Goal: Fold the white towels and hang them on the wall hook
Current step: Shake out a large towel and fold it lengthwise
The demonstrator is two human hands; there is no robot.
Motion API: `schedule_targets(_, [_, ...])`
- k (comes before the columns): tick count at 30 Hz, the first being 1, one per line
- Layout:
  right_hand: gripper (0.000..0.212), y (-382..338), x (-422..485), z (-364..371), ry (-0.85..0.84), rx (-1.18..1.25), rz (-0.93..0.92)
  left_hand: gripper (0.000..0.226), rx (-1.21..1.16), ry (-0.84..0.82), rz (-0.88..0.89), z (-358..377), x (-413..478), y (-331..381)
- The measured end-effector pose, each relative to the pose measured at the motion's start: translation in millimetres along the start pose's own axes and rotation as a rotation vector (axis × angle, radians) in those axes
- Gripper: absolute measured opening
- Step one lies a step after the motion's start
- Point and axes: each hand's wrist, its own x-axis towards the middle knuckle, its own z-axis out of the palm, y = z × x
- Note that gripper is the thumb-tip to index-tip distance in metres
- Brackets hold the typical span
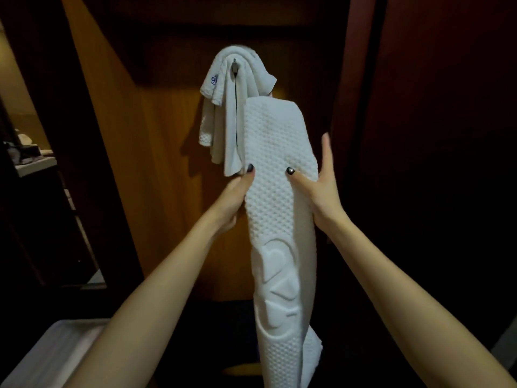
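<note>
A long white towel [277, 219], folded lengthwise, with a dotted weave and a raised pattern lower down, hangs between my hands. My left hand [233, 197] grips its left edge, thumb on the front. My right hand [319, 186] grips the right edge, thumb on the front and fingers pointing up. The towel's folded top reaches just below and right of the metal wall hook [235, 67]. Another white towel [232, 107] with blue embroidery hangs over that hook on the wooden panel.
A wooden wall panel [156, 163] stands ahead, with dark wood [419, 135] to the right. At the left is a doorway with a counter [33, 163] holding small items. A white surface [56, 348] lies at the lower left.
</note>
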Motion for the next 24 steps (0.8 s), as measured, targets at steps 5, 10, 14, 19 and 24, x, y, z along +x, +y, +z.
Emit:
schedule_targets(5, [0.061,-14,8,-24,0.051,-0.037,-0.020,0.023,-0.017,-0.049,-0.109,3,-37,-45])
schedule_targets(10, [0.037,-16,5,-42,0.089,0.002,0.077,0.016,0.207,-0.191,-0.067,20,-52,-40])
schedule_targets(14, [0.030,-20,5,-55,0.085,0.030,0.164,0.016,0.254,-0.185,0.025,27,-53,-31])
schedule_targets(19, [0.029,-25,7,-69,0.056,0.256,0.221,0.024,0.307,-0.099,0.235,40,-51,-27])
schedule_targets(24, [0.032,-33,14,-74,0.005,0.397,0.224,0.010,0.245,-0.112,0.352,57,-55,-17])
